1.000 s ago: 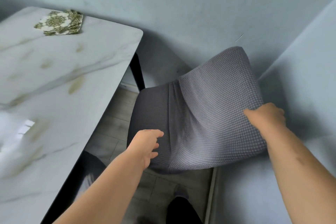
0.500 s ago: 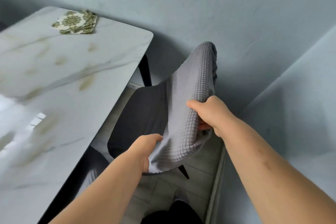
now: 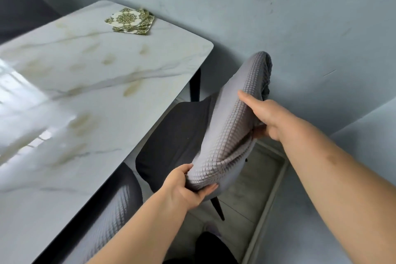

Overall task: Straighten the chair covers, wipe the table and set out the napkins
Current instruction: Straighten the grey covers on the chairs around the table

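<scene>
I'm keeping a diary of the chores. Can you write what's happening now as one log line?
step: straightening chair cover | left hand: gripping lower edge | right hand: gripping side | napkins: stacked on table, not set out

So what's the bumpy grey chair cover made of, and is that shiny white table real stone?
The grey waffle-textured chair cover looks like soft stretchy knit fabric: it has a grid of little squares and bunches up where both hands grip it. The glossy white table looks like marble, with grey and yellowish veins and bright reflections, but it could be a printed or ceramic top; the picture cannot settle that.
</scene>
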Action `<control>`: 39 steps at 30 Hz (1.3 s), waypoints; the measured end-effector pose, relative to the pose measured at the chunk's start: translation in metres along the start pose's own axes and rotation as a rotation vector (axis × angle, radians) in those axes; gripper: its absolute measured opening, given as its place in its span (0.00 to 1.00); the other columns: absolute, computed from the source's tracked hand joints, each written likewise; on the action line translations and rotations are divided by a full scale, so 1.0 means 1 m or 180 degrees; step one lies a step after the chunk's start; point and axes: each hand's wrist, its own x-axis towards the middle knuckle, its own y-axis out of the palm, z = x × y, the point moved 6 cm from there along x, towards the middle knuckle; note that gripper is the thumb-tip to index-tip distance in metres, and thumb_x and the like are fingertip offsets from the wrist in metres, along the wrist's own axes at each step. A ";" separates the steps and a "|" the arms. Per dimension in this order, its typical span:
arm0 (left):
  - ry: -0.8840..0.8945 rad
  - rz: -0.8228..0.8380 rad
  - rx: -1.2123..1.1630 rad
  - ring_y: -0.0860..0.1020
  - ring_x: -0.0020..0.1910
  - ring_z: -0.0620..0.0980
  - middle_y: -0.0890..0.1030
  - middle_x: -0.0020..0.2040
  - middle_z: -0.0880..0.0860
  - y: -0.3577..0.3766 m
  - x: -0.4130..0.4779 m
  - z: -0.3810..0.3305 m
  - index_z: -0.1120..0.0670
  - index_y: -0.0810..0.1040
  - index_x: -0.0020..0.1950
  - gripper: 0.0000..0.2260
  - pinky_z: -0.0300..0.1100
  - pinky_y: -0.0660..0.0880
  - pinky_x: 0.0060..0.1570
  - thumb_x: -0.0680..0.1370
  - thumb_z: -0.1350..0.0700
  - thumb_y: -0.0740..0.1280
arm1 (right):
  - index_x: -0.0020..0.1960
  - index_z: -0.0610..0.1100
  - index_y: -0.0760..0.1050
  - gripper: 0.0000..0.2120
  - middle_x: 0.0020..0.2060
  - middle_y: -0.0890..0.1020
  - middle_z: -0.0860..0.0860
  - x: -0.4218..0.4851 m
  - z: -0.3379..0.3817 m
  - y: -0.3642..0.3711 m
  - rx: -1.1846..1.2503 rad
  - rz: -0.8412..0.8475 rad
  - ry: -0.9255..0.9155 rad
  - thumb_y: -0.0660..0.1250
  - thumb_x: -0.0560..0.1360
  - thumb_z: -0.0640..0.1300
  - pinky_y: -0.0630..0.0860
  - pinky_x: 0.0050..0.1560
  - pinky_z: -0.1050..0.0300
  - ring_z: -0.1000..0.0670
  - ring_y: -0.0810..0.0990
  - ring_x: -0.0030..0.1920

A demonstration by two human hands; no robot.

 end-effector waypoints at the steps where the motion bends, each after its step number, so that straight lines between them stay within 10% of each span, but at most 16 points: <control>1: 0.0004 -0.0009 0.0000 0.76 0.57 0.69 0.78 0.57 0.65 -0.002 0.001 0.003 0.64 0.76 0.59 0.13 0.59 0.79 0.32 0.77 0.60 0.64 | 0.71 0.45 0.67 0.48 0.65 0.76 0.46 0.005 0.002 0.000 0.0118 0.0105 0.0102 0.74 0.60 0.69 0.79 0.51 0.37 0.41 0.78 0.58; 6: 0.0054 -0.0247 0.0067 0.78 0.49 0.69 0.80 0.50 0.66 -0.002 0.001 0.009 0.66 0.77 0.57 0.13 0.62 0.77 0.26 0.76 0.62 0.64 | 0.73 0.46 0.63 0.53 0.65 0.74 0.44 0.024 0.010 -0.006 0.0071 0.0476 0.0493 0.76 0.55 0.67 0.78 0.45 0.28 0.38 0.76 0.59; 12: 0.0198 -0.0269 -0.0209 0.78 0.53 0.66 0.81 0.54 0.63 0.008 -0.003 -0.017 0.60 0.79 0.58 0.16 0.65 0.74 0.54 0.71 0.57 0.66 | 0.70 0.42 0.61 0.34 0.64 0.70 0.40 0.043 0.043 0.010 -0.0223 0.0724 0.0527 0.68 0.69 0.49 0.79 0.42 0.28 0.32 0.74 0.59; 19: 0.0530 0.0362 -0.0854 0.69 0.64 0.73 0.73 0.64 0.69 0.002 -0.024 -0.046 0.61 0.76 0.62 0.25 0.73 0.66 0.58 0.67 0.54 0.69 | 0.68 0.43 0.56 0.26 0.72 0.58 0.36 0.050 0.063 0.052 -0.0590 0.0976 0.0725 0.62 0.74 0.47 0.80 0.46 0.33 0.17 0.57 0.66; 23: 0.0466 0.0370 -0.1219 0.60 0.68 0.77 0.51 0.73 0.73 -0.001 -0.024 -0.051 0.64 0.71 0.65 0.21 0.63 0.79 0.39 0.75 0.55 0.66 | 0.74 0.45 0.56 0.33 0.74 0.58 0.36 0.064 0.064 0.058 -0.0562 0.1077 0.0720 0.63 0.72 0.46 0.81 0.33 0.38 0.17 0.58 0.65; 27: 0.0626 0.0356 -0.1166 0.60 0.68 0.76 0.49 0.73 0.74 -0.009 -0.024 -0.058 0.64 0.72 0.64 0.18 0.64 0.78 0.34 0.77 0.56 0.63 | 0.73 0.42 0.57 0.31 0.73 0.60 0.37 0.066 0.067 0.069 -0.0650 0.1121 0.0588 0.62 0.73 0.46 0.81 0.30 0.37 0.16 0.59 0.63; 39: 0.1339 0.0267 -0.1210 0.66 0.63 0.78 0.72 0.64 0.70 0.001 -0.022 -0.060 0.67 0.73 0.62 0.16 0.59 0.78 0.25 0.78 0.59 0.60 | 0.63 0.37 0.71 0.17 0.58 0.77 0.36 0.069 0.082 0.063 -0.0332 0.1277 0.0136 0.62 0.74 0.39 0.81 0.29 0.44 0.35 0.82 0.46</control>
